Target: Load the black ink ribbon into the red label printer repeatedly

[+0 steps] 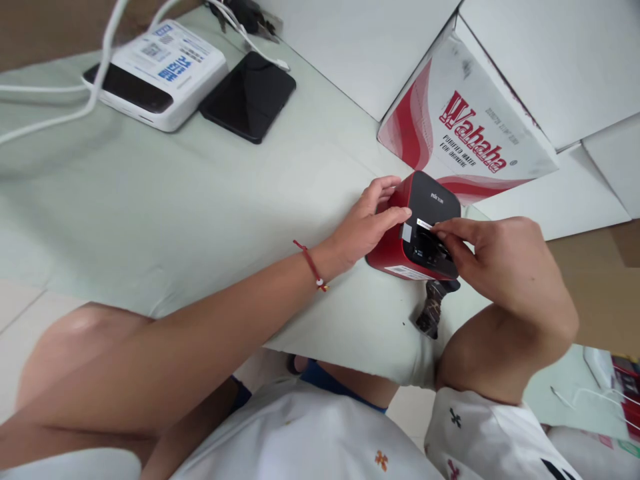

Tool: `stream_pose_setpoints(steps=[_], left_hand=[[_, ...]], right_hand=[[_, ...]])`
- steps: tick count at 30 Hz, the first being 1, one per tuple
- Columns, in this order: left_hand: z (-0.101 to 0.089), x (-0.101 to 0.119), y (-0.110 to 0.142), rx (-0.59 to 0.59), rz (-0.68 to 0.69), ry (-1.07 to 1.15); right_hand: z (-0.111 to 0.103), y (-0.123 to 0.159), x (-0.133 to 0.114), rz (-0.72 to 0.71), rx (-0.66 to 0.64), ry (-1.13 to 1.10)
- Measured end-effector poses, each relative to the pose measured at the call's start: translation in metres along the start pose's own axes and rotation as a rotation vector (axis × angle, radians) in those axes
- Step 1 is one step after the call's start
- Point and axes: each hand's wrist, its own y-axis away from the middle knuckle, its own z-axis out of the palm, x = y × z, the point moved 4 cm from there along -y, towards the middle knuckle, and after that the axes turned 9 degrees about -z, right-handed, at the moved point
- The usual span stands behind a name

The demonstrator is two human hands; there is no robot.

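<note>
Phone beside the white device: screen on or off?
Screen looks off: the phone lies flat by the white device, glossy black, no icons or text showing. Can't tell if it's powered down or asleep.

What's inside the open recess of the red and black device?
In the recess of the red and black device, dark parts show. Fingers of the right hand cover some of it, so what lies beneath them can't be seen.

Phone (249,97) beside box-shaped device (160,73)
</note>
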Motion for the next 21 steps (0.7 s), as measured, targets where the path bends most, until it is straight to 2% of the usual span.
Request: stream_pose_setpoints(steps=[8, 13, 18, 21], left_hand=[[0.000, 0.002, 0.002, -0.019, -0.015, -0.028], [-0.003, 0.003, 0.000, -0.050, 0.033, -0.031], [-0.006, 0.004, 0.001, -0.083, 0.062, -0.031], [-0.006, 0.008, 0.002, -0.093, 0.123, -0.055]], right_hand=[[-0.002, 0.001, 0.003, 0.036, 0.060, -0.093], [-0.006, 0.006, 0.002, 0.105, 0.100, -0.173], [-0.018, 0.019, 0.000, 0.067, 0.239, -0.340], [-0.021, 0.026, 0.001, 0.033, 0.221, -0.390]])
